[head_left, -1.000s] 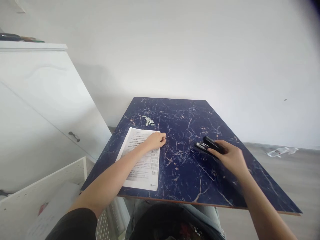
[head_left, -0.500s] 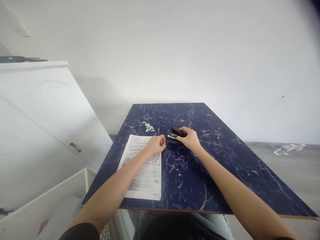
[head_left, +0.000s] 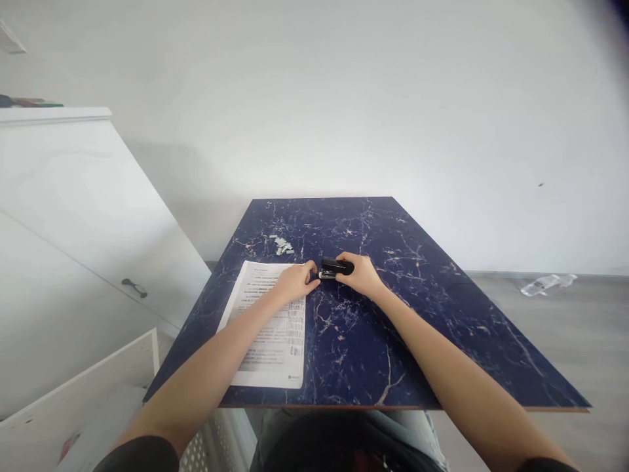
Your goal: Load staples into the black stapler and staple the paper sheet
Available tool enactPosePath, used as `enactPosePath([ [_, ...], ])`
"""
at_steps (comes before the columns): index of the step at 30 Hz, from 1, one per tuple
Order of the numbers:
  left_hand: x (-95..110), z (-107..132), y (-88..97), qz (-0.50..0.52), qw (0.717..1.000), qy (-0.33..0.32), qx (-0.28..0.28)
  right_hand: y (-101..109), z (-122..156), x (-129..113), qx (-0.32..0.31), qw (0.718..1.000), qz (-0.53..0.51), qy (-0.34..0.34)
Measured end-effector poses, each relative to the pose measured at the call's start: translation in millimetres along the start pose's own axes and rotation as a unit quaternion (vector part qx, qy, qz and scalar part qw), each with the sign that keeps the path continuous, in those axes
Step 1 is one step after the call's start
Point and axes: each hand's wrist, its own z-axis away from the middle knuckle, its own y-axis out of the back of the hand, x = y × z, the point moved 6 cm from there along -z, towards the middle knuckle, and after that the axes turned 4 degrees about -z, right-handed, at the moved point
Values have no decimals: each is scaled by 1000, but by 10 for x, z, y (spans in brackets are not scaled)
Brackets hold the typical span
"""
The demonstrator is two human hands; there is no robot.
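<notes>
My right hand (head_left: 362, 276) grasps the small black stapler (head_left: 335, 267) by its rear, light and rigid I'd judge, at the far corner of the limp white printed sheet (head_left: 268, 328), where my left hand (head_left: 295, 282) rests curled, grip unclear, on the dark-blue marbled tabletop (head_left: 407, 314), with open room rightward.

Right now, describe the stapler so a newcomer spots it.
On the dark blue marbled table, find the far right corner of the printed sheet. The stapler sits there in the right hand. It's black and chunky; nearby staples are tiny, silvery.
</notes>
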Motion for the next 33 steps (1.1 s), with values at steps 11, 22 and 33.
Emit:
enactPosePath([
  [11, -24, -14, -17, 3, 1000, 7, -4, 202, -79, 320, 18, 993, -102, -62],
  [22, -7, -19, -27, 44, 999, 1, 11, 120, 28, 627, 35, 977, -3, -211],
  [33, 7, -43, -22, 59, 998, -5, 20, 93, 8, 638, 34, 981, -8, -190],
])
